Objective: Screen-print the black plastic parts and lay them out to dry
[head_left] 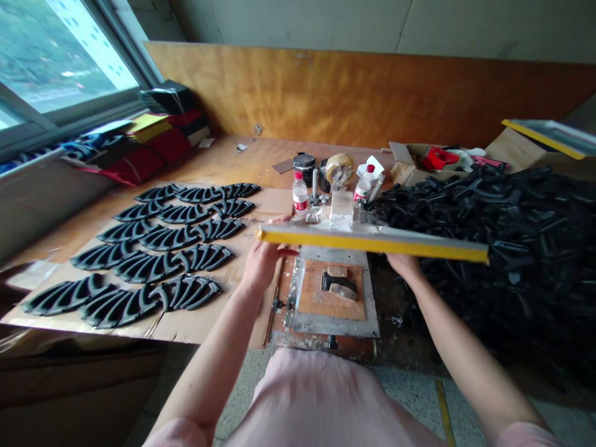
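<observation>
Both of my hands hold a long yellow-edged bar (372, 242), probably the front of a flat screen-printing frame, raised above the bench. My left hand (263, 264) wraps its left part, with fingers showing past the far side. My right hand (403, 264) sits under its right part, with the fingers hidden behind it. Below the bar lies a metal-framed print jig (330, 323) with a brown board. A black curved moulded piece (339, 284) rests on that board. Rows of similar black pieces (149, 267) lie on cardboard to the left.
A large heap of black moulded pieces (503, 248) fills the right side. Beyond the jig stand a water bottle (300, 194), a white bottle (364, 185), a black ink tin (304, 169) and a tape roll (339, 169). A cardboard box (410, 158) holds red items.
</observation>
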A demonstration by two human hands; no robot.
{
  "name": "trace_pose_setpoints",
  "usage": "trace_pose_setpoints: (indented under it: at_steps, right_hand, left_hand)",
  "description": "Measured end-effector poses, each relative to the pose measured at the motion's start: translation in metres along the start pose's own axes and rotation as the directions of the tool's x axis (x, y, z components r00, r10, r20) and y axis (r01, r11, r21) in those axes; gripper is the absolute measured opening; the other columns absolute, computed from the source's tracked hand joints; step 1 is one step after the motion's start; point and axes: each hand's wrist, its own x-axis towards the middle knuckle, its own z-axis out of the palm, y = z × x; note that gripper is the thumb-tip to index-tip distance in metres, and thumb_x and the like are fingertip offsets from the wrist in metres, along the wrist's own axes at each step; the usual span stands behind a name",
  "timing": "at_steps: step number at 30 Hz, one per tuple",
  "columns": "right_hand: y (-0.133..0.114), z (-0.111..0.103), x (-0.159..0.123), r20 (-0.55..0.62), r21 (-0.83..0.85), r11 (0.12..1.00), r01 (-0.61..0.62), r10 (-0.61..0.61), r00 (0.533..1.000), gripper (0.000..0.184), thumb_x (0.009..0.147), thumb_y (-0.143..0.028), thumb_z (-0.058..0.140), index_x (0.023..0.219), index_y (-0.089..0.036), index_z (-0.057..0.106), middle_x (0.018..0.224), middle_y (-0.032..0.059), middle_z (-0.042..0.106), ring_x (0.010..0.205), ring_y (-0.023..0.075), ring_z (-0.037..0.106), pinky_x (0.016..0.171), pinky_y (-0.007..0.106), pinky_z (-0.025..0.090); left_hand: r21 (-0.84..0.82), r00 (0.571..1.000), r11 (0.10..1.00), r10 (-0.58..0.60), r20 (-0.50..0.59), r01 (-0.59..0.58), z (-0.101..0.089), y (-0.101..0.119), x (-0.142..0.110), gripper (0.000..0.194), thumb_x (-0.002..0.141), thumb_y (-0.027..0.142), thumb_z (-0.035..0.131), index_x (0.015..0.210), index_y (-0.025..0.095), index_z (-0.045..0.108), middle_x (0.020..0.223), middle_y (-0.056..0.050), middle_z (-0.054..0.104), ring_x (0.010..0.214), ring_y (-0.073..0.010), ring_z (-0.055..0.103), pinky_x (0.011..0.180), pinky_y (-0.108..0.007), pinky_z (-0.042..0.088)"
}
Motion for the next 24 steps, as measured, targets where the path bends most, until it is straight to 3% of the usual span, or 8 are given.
trace_pose_setpoints:
  at_steps: [5,8,11,12,14,16,20,24]
  right_hand:
    - [-0.028,0.069,-0.068,0.311,-0.222,0.923,0.315,-0.239,0.920,0.025,0.088,-0.041,0.064,0.081,-0.018,0.061,0.094,0.0097,0.065,0.095,0.0230,0.060,0.081,0.032,0.045]
    - [-0.061,0.080,-0.090,0.298,-0.294,0.930,0.221,-0.131,0.946,0.015,0.093,-0.031,0.057,0.088,-0.017,0.059,0.088,0.0109,0.066,0.090,0.0243,0.061,0.075,0.033,0.046]
    - [-0.094,0.077,-0.111,0.242,-0.206,0.950,0.234,-0.182,0.953,0.013,0.097,-0.028,0.049,0.094,-0.019,0.058,0.087,0.0099,0.066,0.086,0.0246,0.061,0.075,0.035,0.046]
    - [-0.103,0.076,-0.117,0.240,-0.148,0.935,0.324,-0.284,0.929,0.012,0.097,-0.027,0.049,0.094,-0.019,0.058,0.088,0.0094,0.065,0.088,0.0246,0.060,0.077,0.036,0.046]
    - [-0.110,0.070,-0.122,0.254,-0.018,0.861,0.509,-0.488,0.835,0.009,0.096,-0.026,0.051,0.095,-0.021,0.058,0.093,0.0076,0.065,0.093,0.0235,0.058,0.082,0.036,0.046]
    - [-0.096,0.058,-0.114,0.251,0.023,0.831,0.556,-0.544,0.801,0.007,0.094,-0.026,0.055,0.099,-0.022,0.059,0.098,0.0065,0.066,0.096,0.0223,0.058,0.084,0.035,0.046]
    - [-0.008,0.022,-0.075,0.116,-0.404,0.897,0.180,-0.145,0.983,0.018,0.087,-0.022,0.064,0.104,-0.019,0.060,0.102,0.0140,0.065,0.098,0.0288,0.056,0.081,0.040,0.046]
    - [0.085,0.008,-0.065,0.079,-0.643,0.757,-0.111,0.210,0.974,0.022,0.082,-0.024,0.068,0.100,-0.012,0.064,0.104,0.0206,0.063,0.103,0.0342,0.056,0.079,0.041,0.044]
  left_hand:
    - [-0.082,0.997,0.995,0.047,-0.057,-0.052,0.020,0.003,0.010,0.054,0.087,0.064,0.047,0.119,0.022,0.057,0.102,-0.008,0.070,0.098,-0.0197,0.066,0.071,-0.028,0.056]
    - [-0.058,0.977,0.975,-0.214,0.024,0.215,0.024,-0.037,-0.031,0.053,0.084,0.063,0.054,0.116,0.020,0.059,0.105,-0.010,0.071,0.093,-0.0215,0.068,0.067,-0.029,0.056]
    - [0.045,0.742,0.783,-0.604,0.292,0.620,0.030,-0.084,-0.080,0.055,0.080,0.063,0.061,0.112,0.018,0.062,0.111,-0.015,0.071,0.099,-0.0283,0.069,0.067,-0.035,0.057]
    - [0.015,0.699,0.740,-0.642,0.315,0.673,0.031,-0.096,-0.092,0.053,0.081,0.062,0.060,0.108,0.017,0.064,0.111,-0.015,0.071,0.102,-0.0288,0.068,0.070,-0.036,0.058]
    - [-0.113,0.714,0.712,-0.659,0.234,0.694,0.024,-0.114,-0.105,0.046,0.082,0.060,0.059,0.097,0.016,0.063,0.105,-0.013,0.072,0.099,-0.0265,0.069,0.073,-0.035,0.057]
    - [-0.162,0.742,0.726,-0.668,0.065,0.668,0.001,-0.124,-0.104,0.038,0.081,0.054,0.062,0.089,0.016,0.060,0.097,-0.011,0.073,0.087,-0.0229,0.071,0.070,-0.032,0.057]
    - [0.032,0.757,0.794,-0.566,-0.327,0.607,-0.094,-0.139,-0.095,0.029,0.084,0.047,0.056,0.086,0.018,0.053,0.084,-0.008,0.073,0.072,-0.0194,0.071,0.066,-0.031,0.057]
    - [0.501,0.744,0.557,-0.416,-0.523,0.663,-0.178,-0.152,-0.107,0.028,0.088,0.044,0.038,0.077,0.020,0.050,0.060,-0.005,0.065,0.059,-0.0228,0.068,0.058,-0.035,0.055]
